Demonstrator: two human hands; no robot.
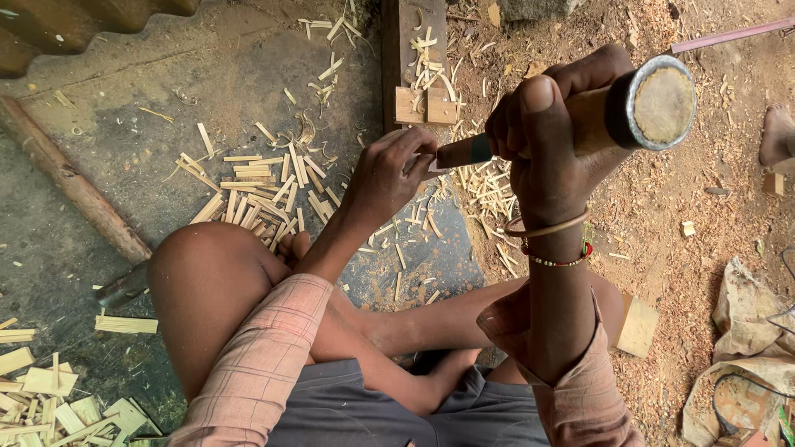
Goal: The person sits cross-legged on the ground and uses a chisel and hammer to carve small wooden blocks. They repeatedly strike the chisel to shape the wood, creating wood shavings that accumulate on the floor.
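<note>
The wooden-handled chisel [571,116] was raised above the floor [124,190], its metal-ringed butt toward the camera, the right hand [551,136] clenched around its handle. The left hand [389,174] pinched a small wood piece [435,168] at the chisel's tip. Cut wood strips [265,194] lay scattered beneath, beside a wooden block [414,62], near the person's crossed legs.

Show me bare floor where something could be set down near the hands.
Bare concrete lies between the log and the cut sticks. Crowded: sticks and shavings around the left hand, right hand and wooden block.
</note>
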